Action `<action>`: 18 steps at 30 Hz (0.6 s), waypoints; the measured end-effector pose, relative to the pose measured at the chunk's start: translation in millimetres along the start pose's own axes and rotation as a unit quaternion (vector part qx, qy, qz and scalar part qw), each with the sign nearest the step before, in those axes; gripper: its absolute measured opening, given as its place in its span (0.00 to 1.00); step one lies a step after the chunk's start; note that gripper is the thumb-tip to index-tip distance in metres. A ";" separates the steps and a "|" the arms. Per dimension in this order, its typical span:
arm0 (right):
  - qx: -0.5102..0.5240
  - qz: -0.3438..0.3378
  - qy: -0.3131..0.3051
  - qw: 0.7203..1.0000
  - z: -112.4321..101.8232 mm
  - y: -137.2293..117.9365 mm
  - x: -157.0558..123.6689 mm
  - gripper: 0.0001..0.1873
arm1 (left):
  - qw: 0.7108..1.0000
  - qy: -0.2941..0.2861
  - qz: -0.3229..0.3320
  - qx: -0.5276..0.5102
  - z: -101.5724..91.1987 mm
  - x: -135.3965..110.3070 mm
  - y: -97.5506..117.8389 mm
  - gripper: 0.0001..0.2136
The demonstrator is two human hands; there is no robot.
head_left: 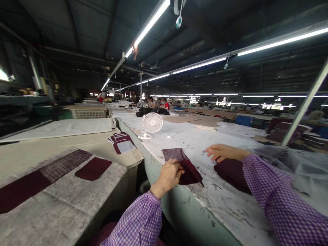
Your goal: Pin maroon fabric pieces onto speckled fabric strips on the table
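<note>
My left hand (167,177) is closed at the left edge of a maroon fabric piece (191,172), its thumb and fingers pinched on the cloth. The piece lies on the white tabletop near the rounded front edge, and its far end has a lighter, mesh-like surface (175,153). My right hand (224,152) hovers over the tabletop with fingers stretched out to the left, and nothing clear shows in them. Just under that hand and wrist lies a stack of dark maroon fabric pieces (232,174), partly covered by my sleeve.
A small white fan (151,123) stands on the table ahead. To the left, a lower surface carries maroon pieces (93,168) and a small fanned pile (123,142). Clear plastic sheeting (302,167) and a metal post (304,106) are at right. Other people (164,103) sit far off.
</note>
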State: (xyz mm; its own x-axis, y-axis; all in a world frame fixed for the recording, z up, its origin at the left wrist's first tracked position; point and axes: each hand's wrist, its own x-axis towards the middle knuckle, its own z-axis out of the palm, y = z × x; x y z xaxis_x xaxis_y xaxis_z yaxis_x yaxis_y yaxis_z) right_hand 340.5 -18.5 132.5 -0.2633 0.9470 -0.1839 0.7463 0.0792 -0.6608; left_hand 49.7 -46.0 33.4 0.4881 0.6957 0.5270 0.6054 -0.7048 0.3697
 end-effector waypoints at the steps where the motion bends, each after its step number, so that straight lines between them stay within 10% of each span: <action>1: -0.023 -0.028 -0.014 0.999 9.6 -2.8 8.6 0.28 | 1.000 -0.006 0.011 -0.020 2.2 -2.1 4.1 0.07; 6: -0.069 -0.224 -0.062 0.970 63.8 -18.7 36.7 0.30 | 0.998 0.016 0.021 -0.053 10.0 -18.5 11.4 0.07; 11: -0.097 -0.240 -0.002 0.966 104.1 -25.6 42.9 0.27 | 0.999 0.023 0.030 -0.036 13.7 -25.1 11.7 0.09; 18: 0.082 -0.204 0.120 0.968 89.2 -34.0 41.4 0.25 | 0.999 -0.032 -0.022 0.024 6.6 -14.8 22.5 0.16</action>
State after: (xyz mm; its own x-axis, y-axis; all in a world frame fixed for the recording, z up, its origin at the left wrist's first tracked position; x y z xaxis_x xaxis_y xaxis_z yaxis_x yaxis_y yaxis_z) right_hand 249.7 -9.7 82.5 -0.3513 0.8941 0.2778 0.4977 0.4297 -0.7534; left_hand 60.2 -71.1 28.9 0.4993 0.7338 0.4606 0.6557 -0.6676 0.3527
